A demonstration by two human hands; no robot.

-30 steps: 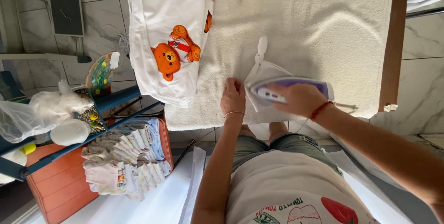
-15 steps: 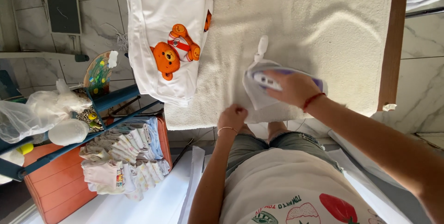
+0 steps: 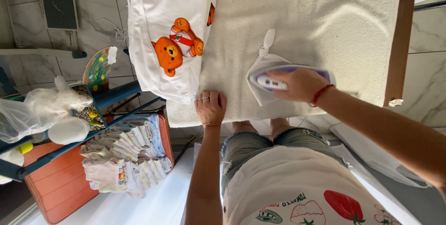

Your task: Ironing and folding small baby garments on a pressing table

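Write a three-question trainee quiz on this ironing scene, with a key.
1. True or false: the right hand grips the iron.
2. Where does the left hand rest? A) on the folded clothes B) at the near edge of the towel C) on the iron
3. What animal is printed on the white shirt?

Key: 1 true; 2 B; 3 an orange bear.

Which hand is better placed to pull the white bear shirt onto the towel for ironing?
Left. The left hand rests on the towel edge beside the shirt; the right hand holds the iron.
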